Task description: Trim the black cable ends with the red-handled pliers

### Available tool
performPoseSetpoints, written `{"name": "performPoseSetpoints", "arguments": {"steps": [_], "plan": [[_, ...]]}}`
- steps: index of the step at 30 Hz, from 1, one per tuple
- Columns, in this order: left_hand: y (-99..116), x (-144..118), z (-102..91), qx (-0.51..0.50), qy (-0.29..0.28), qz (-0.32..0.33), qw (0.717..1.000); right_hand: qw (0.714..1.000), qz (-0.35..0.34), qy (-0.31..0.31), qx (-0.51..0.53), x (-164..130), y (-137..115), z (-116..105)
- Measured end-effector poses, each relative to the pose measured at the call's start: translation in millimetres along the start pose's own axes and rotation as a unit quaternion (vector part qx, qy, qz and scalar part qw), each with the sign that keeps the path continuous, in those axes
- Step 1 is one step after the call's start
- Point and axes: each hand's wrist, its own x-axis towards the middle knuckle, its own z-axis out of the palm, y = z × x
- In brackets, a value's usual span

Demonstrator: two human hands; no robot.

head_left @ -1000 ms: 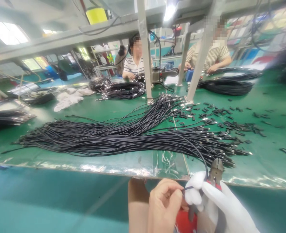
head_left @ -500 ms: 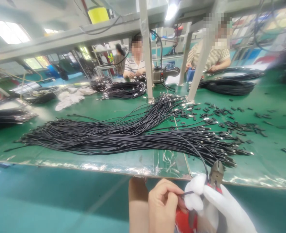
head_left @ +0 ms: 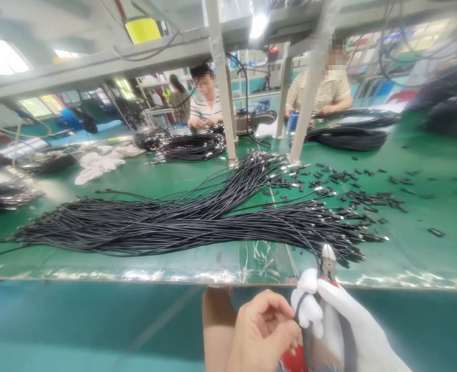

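My right hand (head_left: pixel 340 315), in a white glove, is closed around red-handled diagonal cutters (head_left: pixel 329 266), whose jaws point up and away over the table's front edge. A thin black cable (head_left: pixel 299 305) passes between the gloved fingers and bends down toward my left hand. My bare left hand (head_left: pixel 263 330) is just left of the glove, fingers curled, with thumb and forefinger at the cable; its very end is hidden. Beyond the cutters lies a big bundle of black cables (head_left: pixel 197 230) with metal-tipped ends.
Small black pieces (head_left: pixel 371 199) are scattered at the right of the green table (head_left: pixel 418 263). Grey posts (head_left: pixel 223 82) rise behind the bundle. Coiled cables (head_left: pixel 193 147) and white gloves (head_left: pixel 100 163) lie farther back. Two people sit across the table, another person behind.
The scene has shifted left in view. My left hand has turned, its fingers more curled, and the cable by the glove now bends downward. The cutters' jaws have turned and catch bright light.
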Motion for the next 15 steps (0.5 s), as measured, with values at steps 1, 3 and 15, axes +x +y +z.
{"name": "performPoseSetpoints", "arguments": {"steps": [1, 3, 15], "plan": [[1.2, -0.4, 1.8, 0.012, 0.007, 0.014, 1.0, 1.0, 0.004, 0.017, 0.005, 0.5, 1.1, 0.3], [2.2, -0.8, 4.1, 0.03, 0.014, 0.035, 0.999, 0.998, 0.014, 0.062, 0.009, 1.6, 2.9, 0.9], [-13.5, -0.9, 2.9, 0.086, 0.034, 0.133, 0.987, 0.994, 0.03, 0.091, 0.049, -3.1, 2.6, -4.3]]}}
